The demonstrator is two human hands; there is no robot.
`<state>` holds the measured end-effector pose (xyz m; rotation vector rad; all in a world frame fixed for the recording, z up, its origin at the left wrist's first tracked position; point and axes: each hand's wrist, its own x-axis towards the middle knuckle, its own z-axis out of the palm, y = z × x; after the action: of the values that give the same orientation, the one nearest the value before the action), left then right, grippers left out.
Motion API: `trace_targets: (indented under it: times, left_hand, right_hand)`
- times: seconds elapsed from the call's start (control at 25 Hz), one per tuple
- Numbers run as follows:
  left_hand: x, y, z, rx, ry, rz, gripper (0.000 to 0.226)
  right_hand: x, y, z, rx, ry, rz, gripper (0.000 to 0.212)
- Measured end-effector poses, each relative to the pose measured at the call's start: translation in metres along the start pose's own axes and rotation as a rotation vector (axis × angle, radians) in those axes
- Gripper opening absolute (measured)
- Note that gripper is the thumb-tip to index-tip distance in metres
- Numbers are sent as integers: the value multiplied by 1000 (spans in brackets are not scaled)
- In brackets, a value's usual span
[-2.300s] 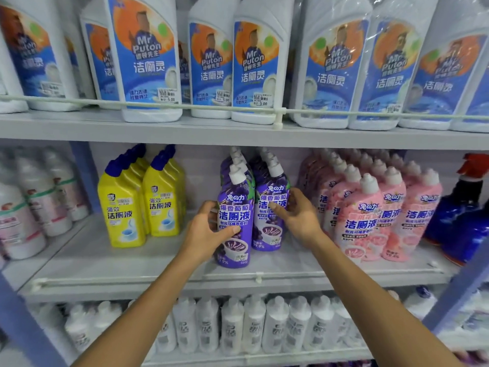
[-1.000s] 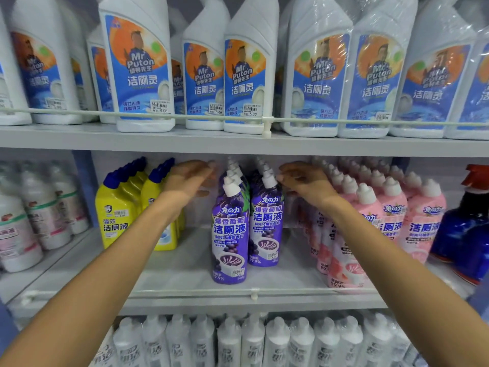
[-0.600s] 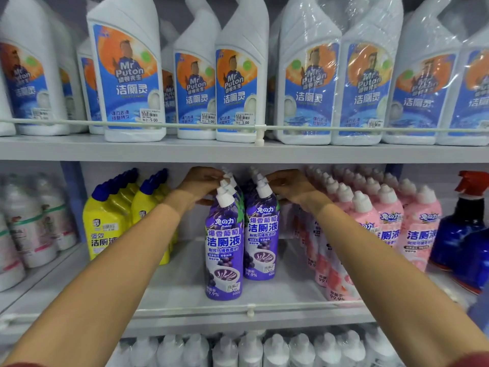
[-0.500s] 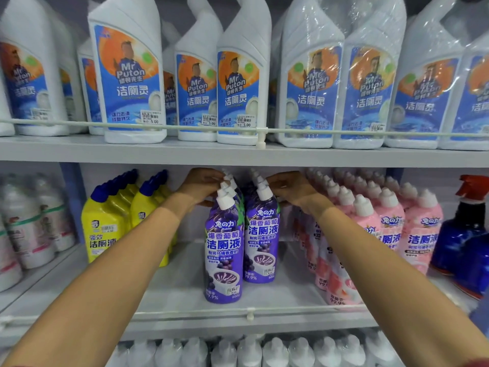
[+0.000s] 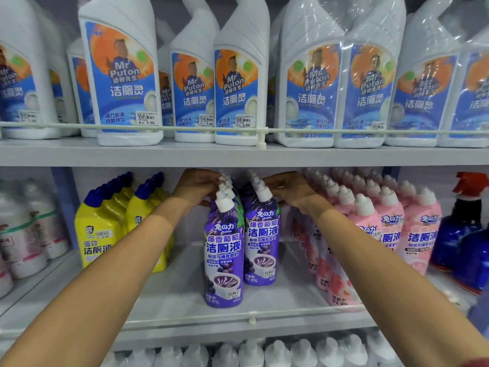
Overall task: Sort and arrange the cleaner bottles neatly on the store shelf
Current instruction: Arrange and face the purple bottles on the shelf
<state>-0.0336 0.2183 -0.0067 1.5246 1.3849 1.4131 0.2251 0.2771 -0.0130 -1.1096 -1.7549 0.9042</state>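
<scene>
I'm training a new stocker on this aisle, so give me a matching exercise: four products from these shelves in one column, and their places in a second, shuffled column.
Products
1. yellow bottles
2. pink bottles
3. white bottles with blue labels
4. spray bottle, blue with a red trigger

Places
A. on the upper shelf
B. far right of the middle shelf
C. just left of the purple bottles
D. just right of the purple bottles

Pairs: 1-C, 2-D, 3-A, 4-B
</scene>
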Motion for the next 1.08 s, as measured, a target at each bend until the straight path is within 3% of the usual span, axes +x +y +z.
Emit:
trace_targets:
  times: [0.48, 0.64, 0.76, 1.08]
  left_hand:
    - [5, 7, -6, -59, -94, -17, 15]
    - [6, 14, -9, -74, -161, -25, 15]
    - [7, 10, -8, -63, -131, -33, 14]
    - [11, 3, -10, -94, -83, -33, 27]
  right_hand:
    - [12, -10, -3, -24, -12, 23, 21]
    - [17, -17, -3, -75, -108, 25, 17]
    - [20, -15, -6, -57, -140, 26, 25]
    - [23, -17, 0, -44, -151, 28, 23]
